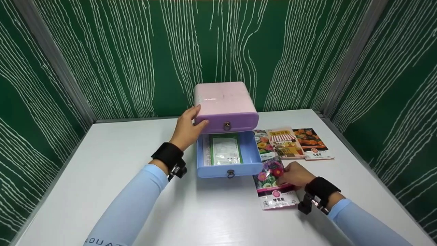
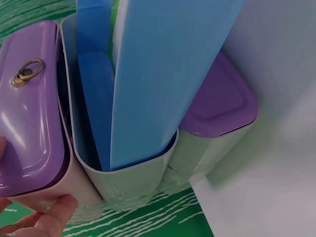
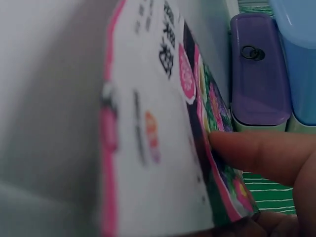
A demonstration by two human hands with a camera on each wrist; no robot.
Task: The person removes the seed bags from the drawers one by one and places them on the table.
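Observation:
A small drawer unit [image 1: 223, 97] with a pink top stands towards the back of the table. My left hand [image 1: 187, 128] holds its upper left front corner, the thumb on the purple top drawer [image 1: 215, 123] and a finger along the side. Below, the blue middle drawer [image 1: 252, 153] is pulled out with a green-edged packet [image 1: 225, 150] lying in it. A closed purple bottom drawer [image 2: 222, 98] shows in the left wrist view. With my right hand [image 1: 295, 176] I pinch a flower seed packet [image 1: 278, 200] just right of the blue drawer's front, tilted in the right wrist view.
Beside the unit on the right lie more picture packets: one with flowers [image 1: 263, 141], one with a striped awning [image 1: 286, 143] and one with orange blooms [image 1: 312, 143]. Green walls [image 1: 119, 61] with white streaks enclose the white table [image 1: 119, 153] at the back and sides.

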